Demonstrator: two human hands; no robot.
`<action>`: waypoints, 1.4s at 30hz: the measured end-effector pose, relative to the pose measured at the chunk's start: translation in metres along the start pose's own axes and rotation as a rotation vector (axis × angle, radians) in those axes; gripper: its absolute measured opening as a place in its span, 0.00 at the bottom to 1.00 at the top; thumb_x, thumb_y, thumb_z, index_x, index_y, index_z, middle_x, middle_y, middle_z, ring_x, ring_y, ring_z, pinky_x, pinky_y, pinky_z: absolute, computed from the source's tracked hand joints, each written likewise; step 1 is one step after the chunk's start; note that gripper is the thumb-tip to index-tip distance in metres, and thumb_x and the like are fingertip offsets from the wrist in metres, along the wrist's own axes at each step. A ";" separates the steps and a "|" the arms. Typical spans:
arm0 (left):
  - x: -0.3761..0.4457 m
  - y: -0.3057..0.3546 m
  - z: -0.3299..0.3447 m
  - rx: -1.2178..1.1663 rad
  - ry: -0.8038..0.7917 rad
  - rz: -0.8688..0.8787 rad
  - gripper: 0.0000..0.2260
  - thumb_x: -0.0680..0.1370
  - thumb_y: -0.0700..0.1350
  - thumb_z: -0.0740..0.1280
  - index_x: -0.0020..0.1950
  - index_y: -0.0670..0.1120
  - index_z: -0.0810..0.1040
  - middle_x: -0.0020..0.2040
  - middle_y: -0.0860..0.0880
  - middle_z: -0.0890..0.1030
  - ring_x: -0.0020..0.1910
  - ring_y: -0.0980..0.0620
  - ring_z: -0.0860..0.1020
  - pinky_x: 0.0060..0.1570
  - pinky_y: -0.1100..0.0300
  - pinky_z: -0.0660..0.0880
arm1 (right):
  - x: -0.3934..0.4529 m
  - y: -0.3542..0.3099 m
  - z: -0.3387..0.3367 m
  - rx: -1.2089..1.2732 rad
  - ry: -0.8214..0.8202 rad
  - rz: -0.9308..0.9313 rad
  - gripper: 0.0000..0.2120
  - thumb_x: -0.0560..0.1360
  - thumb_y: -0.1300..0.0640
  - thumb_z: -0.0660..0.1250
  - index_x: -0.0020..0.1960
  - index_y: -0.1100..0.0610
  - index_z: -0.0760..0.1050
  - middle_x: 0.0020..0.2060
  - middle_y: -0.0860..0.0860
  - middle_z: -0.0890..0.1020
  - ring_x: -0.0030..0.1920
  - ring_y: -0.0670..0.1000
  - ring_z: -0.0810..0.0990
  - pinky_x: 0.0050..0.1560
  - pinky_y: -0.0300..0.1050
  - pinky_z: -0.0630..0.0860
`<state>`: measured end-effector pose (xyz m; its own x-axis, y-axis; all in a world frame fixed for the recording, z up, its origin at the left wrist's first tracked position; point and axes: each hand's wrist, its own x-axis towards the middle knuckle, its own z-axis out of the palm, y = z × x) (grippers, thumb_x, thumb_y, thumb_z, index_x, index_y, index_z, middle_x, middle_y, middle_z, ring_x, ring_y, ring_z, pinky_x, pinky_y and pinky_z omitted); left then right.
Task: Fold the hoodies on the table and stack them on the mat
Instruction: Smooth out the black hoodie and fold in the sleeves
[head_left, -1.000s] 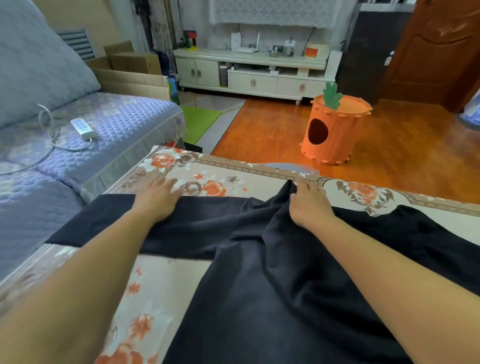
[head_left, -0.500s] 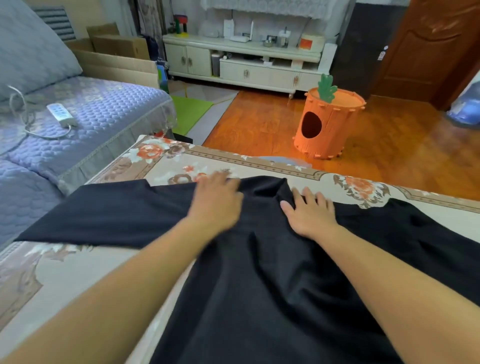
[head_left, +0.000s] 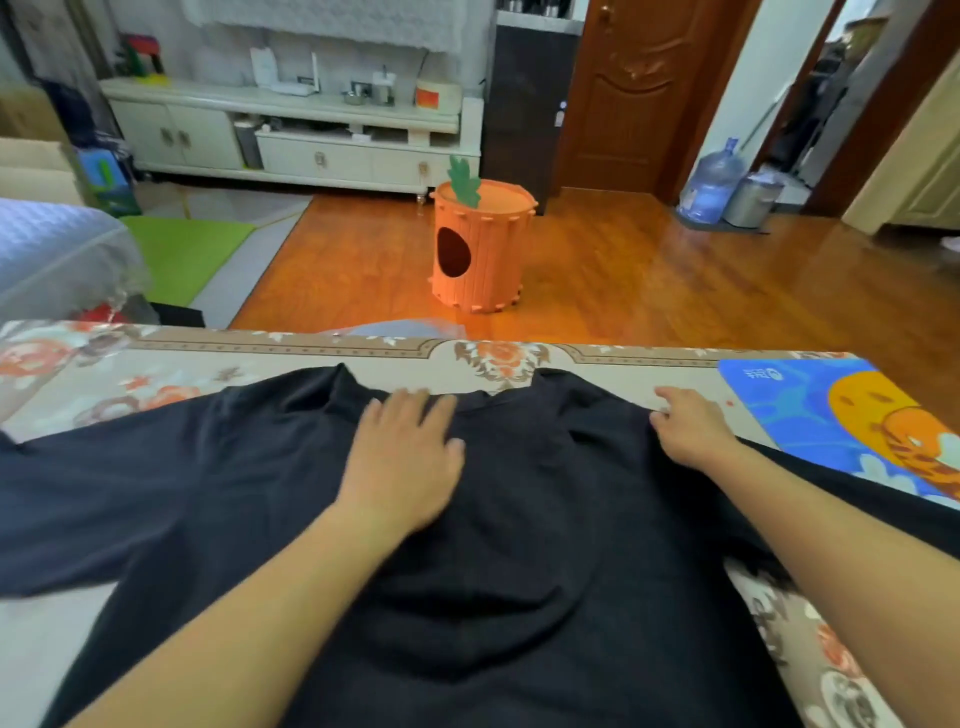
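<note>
Hoodie (head_left: 493, 545) runs off frame at 6 and 9 o'clock; hood not discernible. Mat (head_left: 810, 410) cut by edge at 3 o'clock. Left hand (head_left: 402, 462) motion-blurred. Right hand (head_left: 688, 428) fingertips partly hidden in cloth. Shelf clutter at 11 o'clock too small to identify.

- One head view only, looking forward and down from above the table (head_left: 519, 358), close over both forearms.
- It faces across the table's far edge to the floor (head_left: 649, 280), cabinet (head_left: 291, 130) and door (head_left: 639, 88).
</note>
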<state>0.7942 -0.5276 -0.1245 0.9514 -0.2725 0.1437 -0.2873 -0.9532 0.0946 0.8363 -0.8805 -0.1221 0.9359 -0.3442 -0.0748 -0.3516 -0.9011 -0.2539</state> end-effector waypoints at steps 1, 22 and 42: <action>0.002 0.018 0.010 -0.041 -0.053 0.004 0.27 0.83 0.59 0.48 0.81 0.54 0.61 0.79 0.44 0.64 0.77 0.42 0.61 0.75 0.43 0.59 | 0.007 0.003 0.004 -0.015 -0.020 -0.007 0.23 0.83 0.52 0.57 0.76 0.57 0.65 0.74 0.59 0.69 0.72 0.63 0.67 0.73 0.55 0.63; 0.002 0.041 0.046 0.067 -0.256 0.005 0.30 0.79 0.71 0.40 0.81 0.67 0.43 0.84 0.55 0.44 0.82 0.49 0.40 0.79 0.41 0.40 | -0.040 -0.098 0.021 -0.097 0.134 -0.881 0.25 0.82 0.46 0.47 0.74 0.52 0.69 0.75 0.55 0.68 0.75 0.60 0.62 0.76 0.59 0.57; -0.032 -0.041 0.010 0.165 -0.023 -0.228 0.28 0.83 0.63 0.46 0.82 0.57 0.56 0.84 0.46 0.50 0.82 0.39 0.43 0.77 0.35 0.40 | -0.080 -0.133 0.073 -0.204 -0.050 -0.424 0.31 0.81 0.36 0.40 0.82 0.45 0.47 0.82 0.51 0.47 0.81 0.55 0.40 0.79 0.60 0.41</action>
<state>0.7769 -0.4811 -0.1433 0.9922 -0.0495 0.1145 -0.0452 -0.9982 -0.0402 0.8100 -0.7139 -0.1529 0.9959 0.0737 -0.0529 0.0694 -0.9945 -0.0779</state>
